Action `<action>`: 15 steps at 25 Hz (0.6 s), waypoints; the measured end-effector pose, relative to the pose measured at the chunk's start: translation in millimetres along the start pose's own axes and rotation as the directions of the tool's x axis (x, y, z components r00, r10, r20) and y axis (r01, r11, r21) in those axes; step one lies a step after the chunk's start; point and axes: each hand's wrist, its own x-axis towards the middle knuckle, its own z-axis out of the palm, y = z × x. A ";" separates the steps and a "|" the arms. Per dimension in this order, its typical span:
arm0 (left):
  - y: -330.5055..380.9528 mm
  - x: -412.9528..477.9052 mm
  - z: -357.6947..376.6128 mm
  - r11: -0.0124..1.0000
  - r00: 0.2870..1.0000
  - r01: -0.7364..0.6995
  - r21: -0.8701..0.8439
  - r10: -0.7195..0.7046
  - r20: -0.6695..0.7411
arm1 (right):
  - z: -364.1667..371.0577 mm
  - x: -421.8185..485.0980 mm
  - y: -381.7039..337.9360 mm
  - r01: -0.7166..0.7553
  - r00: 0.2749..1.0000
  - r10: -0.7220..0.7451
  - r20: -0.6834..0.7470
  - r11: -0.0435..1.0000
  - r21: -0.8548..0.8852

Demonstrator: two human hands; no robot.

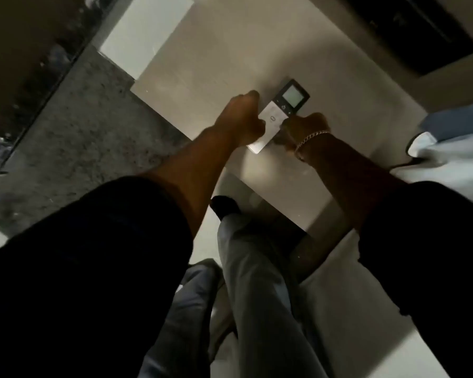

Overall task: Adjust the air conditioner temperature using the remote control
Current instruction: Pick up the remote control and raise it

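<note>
Both hands meet on a slim white remote control with a black screen end (280, 115): I see my left hand (242, 118) curled against its left edge, my right hand (305, 126), wearing a chain bracelet (310, 139), gripping its right side above a pale tabletop (202, 64).

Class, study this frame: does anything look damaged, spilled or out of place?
Nothing stands out. The remote control lies intact on the pale table, gripped by the left hand and right hand.
</note>
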 end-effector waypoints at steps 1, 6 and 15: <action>3.7 2.2 5.7 1.000 0.999 0.004 0.008 -0.005 0.040 | 4.1 1.6 2.3 -0.035 0.999 0.034 0.008 0.997 0.075; 7.5 5.9 14.0 0.949 0.976 0.213 -0.234 -0.219 -0.002 | 20.5 8.8 0.1 0.028 1.000 -0.028 0.007 0.999 -0.018; -19.9 -65.1 -89.5 0.555 0.863 0.238 -0.797 -0.498 -0.089 | 35.2 -81.5 -88.7 0.294 0.925 -0.318 0.208 0.946 0.140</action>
